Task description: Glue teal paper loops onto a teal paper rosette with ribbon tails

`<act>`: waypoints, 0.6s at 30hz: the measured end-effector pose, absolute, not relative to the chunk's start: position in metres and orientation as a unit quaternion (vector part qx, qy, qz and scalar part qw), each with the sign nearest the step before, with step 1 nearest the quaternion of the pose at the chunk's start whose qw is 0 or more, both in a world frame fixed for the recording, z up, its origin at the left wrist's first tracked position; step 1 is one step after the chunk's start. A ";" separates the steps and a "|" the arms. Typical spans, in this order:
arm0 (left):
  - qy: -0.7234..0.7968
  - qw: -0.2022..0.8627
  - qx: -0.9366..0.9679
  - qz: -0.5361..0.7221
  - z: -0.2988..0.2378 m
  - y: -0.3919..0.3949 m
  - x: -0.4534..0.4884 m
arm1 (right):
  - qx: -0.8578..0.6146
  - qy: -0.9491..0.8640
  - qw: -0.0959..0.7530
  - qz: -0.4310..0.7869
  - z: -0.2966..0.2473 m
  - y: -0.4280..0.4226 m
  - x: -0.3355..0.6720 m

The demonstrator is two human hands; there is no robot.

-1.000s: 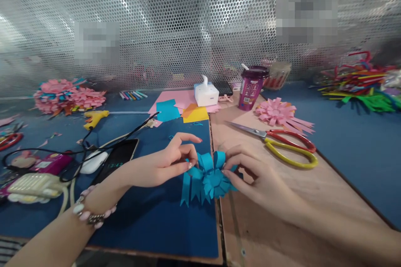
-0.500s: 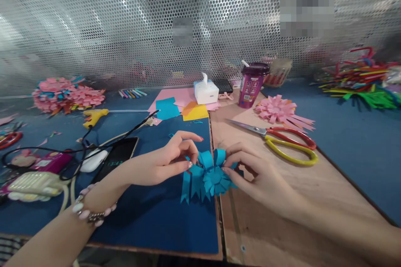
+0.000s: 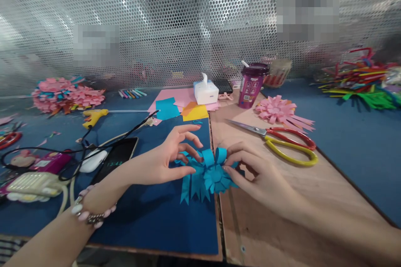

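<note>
A blue paper flower (image 3: 216, 178), with looped strips on top and notched tails hanging at its left, is held just above the seam between the blue and wooden table surfaces. My right hand (image 3: 255, 171) pinches its right side between thumb and fingers. At the flower's left edge is my left hand (image 3: 175, 154), open, its fingers curved and spread apart. The thumb and fingertips of that hand are close to the loops; whether they touch the paper is hard to see. A beaded bracelet (image 3: 94, 212) circles my left wrist.
Red-and-yellow-handled scissors (image 3: 275, 139) lie beyond my right hand, near a pink paper flower (image 3: 277, 110) and a purple cup (image 3: 249, 87). Behind are a tissue box (image 3: 206, 92) and coloured paper (image 3: 167, 108). To the left are a yellow glue gun (image 3: 94, 117), cables and a phone (image 3: 120, 156).
My left thumb and fingers have moved apart from their pinch at the flower's left side. The flower has shifted very slightly; my right hand keeps its hold.
</note>
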State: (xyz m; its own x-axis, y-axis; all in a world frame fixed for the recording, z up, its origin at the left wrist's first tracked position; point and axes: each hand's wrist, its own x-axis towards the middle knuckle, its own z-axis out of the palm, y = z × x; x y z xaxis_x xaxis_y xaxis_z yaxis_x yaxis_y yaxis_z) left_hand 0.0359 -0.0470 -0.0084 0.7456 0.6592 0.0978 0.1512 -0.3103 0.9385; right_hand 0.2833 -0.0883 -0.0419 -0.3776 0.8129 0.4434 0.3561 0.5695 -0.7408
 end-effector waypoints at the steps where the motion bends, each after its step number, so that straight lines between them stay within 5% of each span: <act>1: 0.263 0.526 0.772 0.240 -0.008 -0.047 0.036 | -0.373 -0.783 0.414 0.276 -0.042 -0.088 0.283; 18: 0.271 0.513 0.784 0.220 -0.007 -0.044 0.033 | -0.377 -0.780 0.420 0.270 -0.043 -0.087 0.283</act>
